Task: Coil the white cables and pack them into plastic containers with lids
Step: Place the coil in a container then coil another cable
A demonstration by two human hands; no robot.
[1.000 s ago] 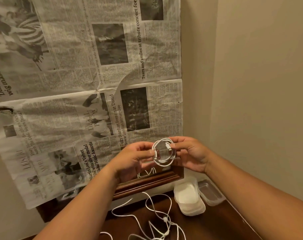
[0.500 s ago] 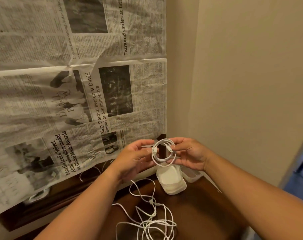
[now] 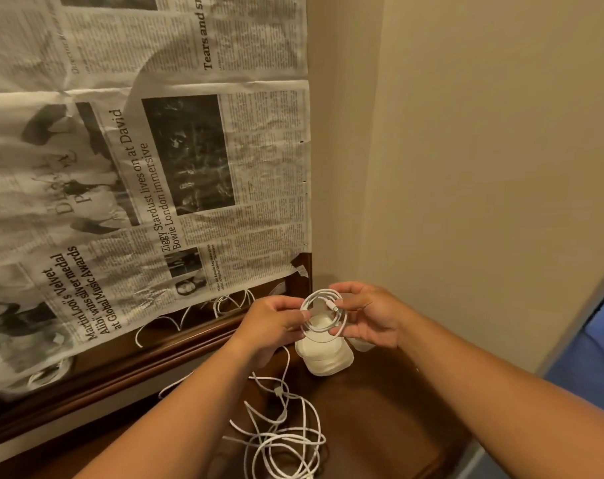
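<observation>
**anon1:** you're in the room, what's the biggest thing there?

**anon2:** Newspaper [image 3: 148, 150]. Whole sheets cover the left wall right up to the corner, and next to it is a plain beige wall [image 3: 483, 150]. Under the paper there's a dark wood counter [image 3: 390, 430] with a raised wooden edge along the back.

**anon1:** ok and the cables?

**anon2:** There's a messy pile of loose cables [image 3: 286, 440] on the near part of the counter, uncoiled, with strands looping over each other. A few more white strands [image 3: 231, 302] lie back by the paper's bottom edge. Past the pile, toward the corner, sits a white container [image 3: 328, 361] that looks lidded. A second container [image 3: 362, 346] is just beside it on the right, but it's mostly hidden behind a hand, so I can't say much about it.

**anon1:** and the hands?

**anon2:** Both are up in the air over the white container, holding one coil [image 3: 313, 294] between them. The left hand [image 3: 272, 326] pinches the coil's left side with thumb and fingertips. The right hand [image 3: 373, 316] has its thumb and fingers curled on the right side. So each grip is narrow and closed on that coil. The coil is a small neat ring of a few turns, and it's off the counter. Tiny detail: the plug [image 3: 334, 308] lies across the ring, near the right thumb.
</observation>
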